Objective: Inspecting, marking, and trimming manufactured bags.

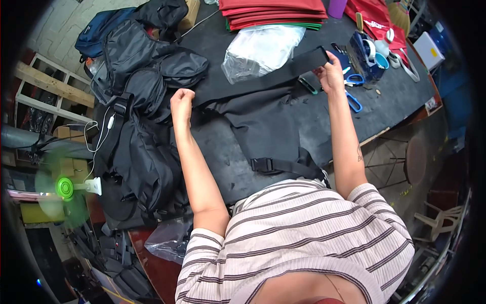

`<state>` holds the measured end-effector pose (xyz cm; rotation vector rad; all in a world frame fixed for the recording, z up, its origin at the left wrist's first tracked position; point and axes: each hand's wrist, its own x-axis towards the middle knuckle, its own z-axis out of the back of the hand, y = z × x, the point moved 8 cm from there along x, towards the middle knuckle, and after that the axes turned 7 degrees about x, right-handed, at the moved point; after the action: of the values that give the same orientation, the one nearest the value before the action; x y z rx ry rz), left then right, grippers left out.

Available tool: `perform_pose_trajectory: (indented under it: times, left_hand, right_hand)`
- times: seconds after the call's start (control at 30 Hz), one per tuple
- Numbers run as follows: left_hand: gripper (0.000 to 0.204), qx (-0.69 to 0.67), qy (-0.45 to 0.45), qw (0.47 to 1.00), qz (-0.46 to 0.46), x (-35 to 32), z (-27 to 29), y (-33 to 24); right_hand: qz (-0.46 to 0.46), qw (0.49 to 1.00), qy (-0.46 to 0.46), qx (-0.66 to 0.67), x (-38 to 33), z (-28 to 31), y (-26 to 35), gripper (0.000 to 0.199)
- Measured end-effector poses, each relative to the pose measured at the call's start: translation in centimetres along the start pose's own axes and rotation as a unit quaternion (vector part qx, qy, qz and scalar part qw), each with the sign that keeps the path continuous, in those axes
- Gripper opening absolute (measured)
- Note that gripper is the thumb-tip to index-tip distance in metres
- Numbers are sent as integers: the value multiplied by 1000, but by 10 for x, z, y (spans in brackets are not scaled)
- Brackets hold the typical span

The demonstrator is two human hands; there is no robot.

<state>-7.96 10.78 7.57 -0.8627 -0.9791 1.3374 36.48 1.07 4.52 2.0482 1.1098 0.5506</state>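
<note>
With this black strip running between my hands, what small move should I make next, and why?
Perhaps lower your right hand, laying the black strip along the far edge of the black fabric panel: that hand holds one end, and the strip runs by that edge toward your left hand.

Workshop with scissors (348, 82), black bags (144, 162)
</note>
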Motion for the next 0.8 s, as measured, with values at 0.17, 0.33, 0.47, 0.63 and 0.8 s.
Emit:
perform_pose_trajectory:
  times: [0.17, 0.33, 0.47, 0.63, 0.8]
  left_hand:
    - [20, 29, -78, 995, -55, 16, 18, 54]
    - [26, -101, -250, 961, -62, -3, 49, 51]
    - [28, -40, -302, 947, -103, -14, 68, 48]
    - [23, 214, -340, 887, -226, -45, 25, -66]
    - [52, -41, 123, 970, -206, -50, -129, -139]
  right_hand:
    - [293, 949, -9, -115, -37, -41, 45, 66]
    - [465, 865, -21, -189, -73, -58, 62, 68]
    - [507, 836, -14, -207, -79, -62, 59, 66]
    - [485, 829, 17, -277, -77, -77, 50, 65]
    - [464, 810, 132, -333, -109, -127, 41, 58]
